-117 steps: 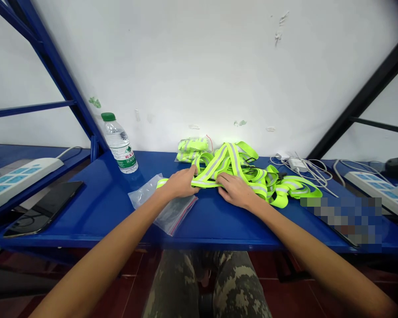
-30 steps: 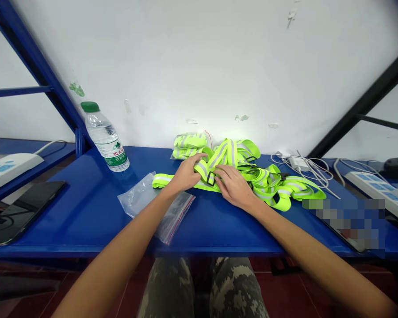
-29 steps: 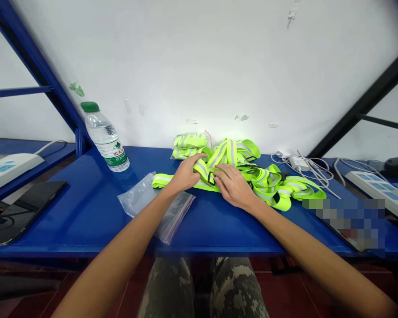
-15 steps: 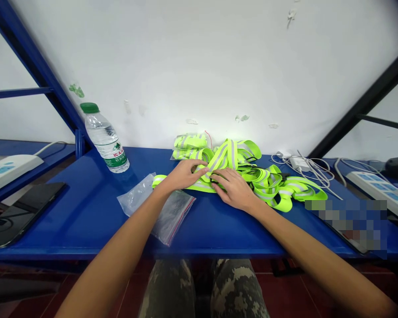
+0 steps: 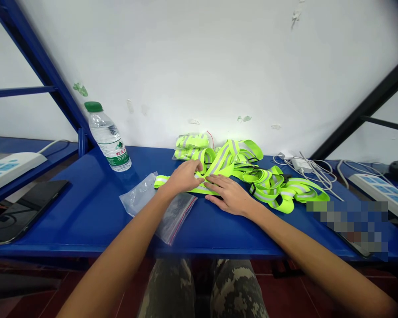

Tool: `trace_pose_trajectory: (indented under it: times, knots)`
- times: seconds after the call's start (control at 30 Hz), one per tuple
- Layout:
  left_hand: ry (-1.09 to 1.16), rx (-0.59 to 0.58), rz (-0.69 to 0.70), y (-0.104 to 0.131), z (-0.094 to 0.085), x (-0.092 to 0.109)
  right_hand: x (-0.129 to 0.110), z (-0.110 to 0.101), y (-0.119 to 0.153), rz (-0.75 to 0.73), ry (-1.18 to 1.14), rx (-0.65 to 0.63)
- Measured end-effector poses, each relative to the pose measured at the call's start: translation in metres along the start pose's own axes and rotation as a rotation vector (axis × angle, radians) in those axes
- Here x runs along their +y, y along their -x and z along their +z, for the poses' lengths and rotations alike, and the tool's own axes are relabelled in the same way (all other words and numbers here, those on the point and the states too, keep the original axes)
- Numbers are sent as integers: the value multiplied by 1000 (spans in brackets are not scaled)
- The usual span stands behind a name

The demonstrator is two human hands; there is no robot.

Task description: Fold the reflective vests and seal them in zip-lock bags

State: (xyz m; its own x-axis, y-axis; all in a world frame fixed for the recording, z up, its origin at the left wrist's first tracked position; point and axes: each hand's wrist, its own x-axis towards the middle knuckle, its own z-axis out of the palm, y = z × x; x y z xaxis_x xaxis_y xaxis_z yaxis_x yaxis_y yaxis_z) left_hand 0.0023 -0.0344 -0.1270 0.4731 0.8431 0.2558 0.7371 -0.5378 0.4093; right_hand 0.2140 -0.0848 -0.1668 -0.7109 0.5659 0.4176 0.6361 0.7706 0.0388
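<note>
Neon yellow-green reflective straps (image 5: 230,159) with silver stripes lie in a loose heap at the middle of the blue table. My left hand (image 5: 185,177) is closed on one strap at the heap's left side, thumb towards the right hand. Close beside it, my right hand (image 5: 230,194) has its fingers pressed together on the same strap, palm down; the fingertips are partly hidden. The strap's left end (image 5: 160,180) sticks out beyond my left wrist. Under my left forearm lies a clear zip bag (image 5: 177,216), partly covered.
A water bottle (image 5: 110,141) with a green cap stands at the left. Packed straps (image 5: 193,141) rest by the wall. A dark tablet-like device (image 5: 23,212), two power strips (image 5: 15,168) and a charger with white cables (image 5: 301,165) lie around. A blurred patch covers the right corner.
My right hand has shifted slightly left and down along the strap, nearer my left hand. The view has moved a little, and more of the strap's buckle at the right shows.
</note>
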Motion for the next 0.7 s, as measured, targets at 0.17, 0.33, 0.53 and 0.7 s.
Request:
trace_pose_trajectory:
  times: [0.17, 0.33, 0.53, 0.7]
  knots:
    - [-55, -370, -213, 6, -36, -11, 0, 1, 0, 15, 6, 36]
    - [-112, -493, -365, 12, -58, -24, 0, -4, 0, 63, 2, 20]
    - [209, -250, -292, 16, -71, -24, -1, -9, 0, 85, 40, -38]
    - [584, 26, -269, 11, -62, -15, 0, -9, 0, 79, 59, -82]
